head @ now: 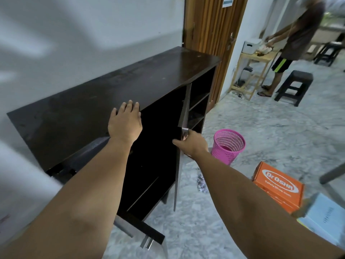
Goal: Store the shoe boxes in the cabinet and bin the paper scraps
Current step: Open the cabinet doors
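Note:
A dark brown cabinet (93,101) stands against the white wall, its inside dark with bare shelves. My left hand (125,122) lies flat on the front edge of its top, fingers apart. My right hand (190,143) grips the edge of a cabinet door (184,109) that stands open. Another door (143,230) hangs open near my left arm. An orange shoe box (278,186) and a pale blue-white shoe box (323,215) lie on the floor at the right. Crumpled paper scraps (201,182) lie on the floor by the open door. A pink mesh bin (228,145) stands beyond my right hand.
The floor is grey marble-patterned tile (261,128). Another person (295,43) stands at a wooden table (250,71) in the doorway area at the upper right, next to dark stools (295,86). A wooden door (207,25) stands behind the cabinet's far end.

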{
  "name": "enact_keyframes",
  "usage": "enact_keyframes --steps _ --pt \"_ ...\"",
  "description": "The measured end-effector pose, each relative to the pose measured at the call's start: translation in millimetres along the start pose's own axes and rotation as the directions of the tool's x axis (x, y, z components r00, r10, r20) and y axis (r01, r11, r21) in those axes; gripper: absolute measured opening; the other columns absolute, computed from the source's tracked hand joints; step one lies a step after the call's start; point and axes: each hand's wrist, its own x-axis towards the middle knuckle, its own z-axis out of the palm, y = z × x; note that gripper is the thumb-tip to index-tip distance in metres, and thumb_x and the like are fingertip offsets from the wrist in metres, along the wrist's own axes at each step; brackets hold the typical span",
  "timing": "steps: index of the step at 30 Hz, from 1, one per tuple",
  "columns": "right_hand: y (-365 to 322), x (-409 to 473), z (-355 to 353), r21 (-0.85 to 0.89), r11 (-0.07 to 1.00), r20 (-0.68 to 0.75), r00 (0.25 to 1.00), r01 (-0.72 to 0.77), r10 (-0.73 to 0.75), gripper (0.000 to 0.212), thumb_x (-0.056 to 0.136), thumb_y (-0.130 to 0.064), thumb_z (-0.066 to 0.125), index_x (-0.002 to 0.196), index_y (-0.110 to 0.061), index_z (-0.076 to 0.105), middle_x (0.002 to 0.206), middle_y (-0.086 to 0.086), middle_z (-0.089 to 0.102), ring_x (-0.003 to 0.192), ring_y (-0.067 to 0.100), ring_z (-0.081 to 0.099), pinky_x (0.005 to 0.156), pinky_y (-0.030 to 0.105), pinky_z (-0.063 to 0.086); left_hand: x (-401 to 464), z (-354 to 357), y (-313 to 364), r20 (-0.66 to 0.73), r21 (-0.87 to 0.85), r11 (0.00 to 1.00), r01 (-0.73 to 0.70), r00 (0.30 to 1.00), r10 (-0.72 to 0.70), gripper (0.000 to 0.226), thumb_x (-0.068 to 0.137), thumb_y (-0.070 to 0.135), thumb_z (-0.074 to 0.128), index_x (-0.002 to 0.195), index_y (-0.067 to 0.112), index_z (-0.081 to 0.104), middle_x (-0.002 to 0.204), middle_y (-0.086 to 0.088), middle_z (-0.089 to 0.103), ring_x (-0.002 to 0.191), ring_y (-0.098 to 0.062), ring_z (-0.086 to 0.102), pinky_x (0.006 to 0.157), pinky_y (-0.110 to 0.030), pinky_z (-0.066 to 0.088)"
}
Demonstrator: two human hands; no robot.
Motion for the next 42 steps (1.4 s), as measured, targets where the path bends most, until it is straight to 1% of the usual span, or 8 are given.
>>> enact_keyframes --steps 11,14,18,24,28,32,35,42 --pt "88.5 -0.1 -82.0 0.312 0.895 -0.137 0.918 -0.318 0.373 0.046 0.088 -0.024 0.063 0.132 -0.009 0.061 0.107 0.015 0.070 0.107 0.038 0.069 0.085 0.041 0.054 -0.2 -0.1 3.4 -0.005 -0.030 0.999 0.014 1.000 -0.014 0.053 0.107 0.032 0.021 0.158 0.018 0.028 0.165 -0.005 0.029 0.153 -0.025 0.024 0.122 -0.051 0.025" --pt "93.2 4.5 -98.2 0.356 0.881 -0.169 0.905 -0.313 0.390 0.081 0.094 -0.026 0.061 0.160 -0.012 0.017 0.139 0.023 0.056 0.121 0.043 0.060 0.092 0.047 0.052 -1.8 -0.3 9.0 0.010 -0.006 0.999 0.037 0.999 -0.037 0.055 0.106 0.030 0.028 0.159 0.015 0.023 0.166 -0.007 0.025 0.154 -0.028 0.021 0.122 -0.054 0.022" --pt "83.8 6.9 -87.8 0.277 0.901 -0.234 0.886 -0.335 0.401 0.113 0.094 -0.030 0.066 0.159 -0.017 -0.025 0.169 0.022 0.007 0.146 0.046 0.036 0.114 0.053 0.042 -16.7 -5.5 33.9 0.093 0.048 0.993 0.107 0.989 -0.111 0.076 0.099 0.036 0.044 0.161 0.010 0.008 0.168 -0.014 0.011 0.154 -0.038 0.009 0.122 -0.062 0.013" --pt "87.3 11.9 -84.5 0.218 0.926 -0.093 0.938 -0.309 0.335 0.108 0.095 -0.037 0.067 0.163 -0.012 -0.014 0.169 0.021 0.013 0.146 0.044 0.037 0.113 0.050 0.043 -53.1 14.7 77.3 0.141 0.166 0.982 0.086 0.984 -0.110 0.104 0.091 0.049 0.053 0.158 0.013 -0.017 0.165 -0.021 -0.020 0.148 -0.052 -0.022 0.112 -0.072 -0.011" --pt "98.0 -18.5 -73.8 0.153 0.929 0.025 0.941 -0.338 0.338 0.103 0.091 -0.042 0.068 0.163 -0.011 0.001 0.160 0.025 0.034 0.141 0.045 0.043 0.114 0.051 0.042 -86.2 31.9 102.7 0.335 0.101 0.993 0.065 0.937 -0.095 0.098 0.094 0.048 0.053 0.160 0.017 -0.013 0.165 -0.017 -0.024 0.146 -0.051 -0.027 0.118 -0.071 -0.004" --pt "126.9 -73.1 -50.1 0.098 0.916 0.178 0.913 -0.388 0.368 0.103 0.080 -0.045 0.075 0.160 -0.007 0.023 0.155 0.021 0.044 0.139 0.043 0.047 0.114 0.050 0.043 -118.2 41.2 111.5 0.655 0.066 0.995 0.068 0.750 -0.095 0.074 0.095 0.040 0.048 0.159 0.015 0.021 0.166 -0.016 0.015 0.151 -0.046 0.010 0.119 -0.057 0.024" --pt "174.9 -110.4 -29.7 0.094 0.878 0.209 0.872 -0.468 0.442 0.097 0.070 -0.052 0.078 0.151 -0.010 0.043 0.144 0.014 0.058 0.131 0.039 0.056 0.107 0.049 0.051 -140.3 32.1 108.2 0.749 0.013 1.000 -0.013 0.663 -0.001 0.058 0.090 0.040 0.059 0.141 0.012 0.053 0.139 -0.012 0.055 0.124 -0.033 0.056 0.103 -0.041 0.047" --pt "200.1 -272.0 -41.7 0.052 0.795 0.206 0.786 -0.604 0.583 0.078 0.094 -0.036 0.070 0.155 -0.002 0.035 0.156 0.019 0.045 0.138 0.039 0.049 0.112 0.047 0.045 -210.1 3.0 132.7 0.773 0.049 0.987 -0.151 0.632 0.059 0.051 0.091 0.041 0.065 0.135 0.014 0.058 0.138 -0.009 0.059 0.123 -0.029 0.058 0.096 -0.034 0.047"
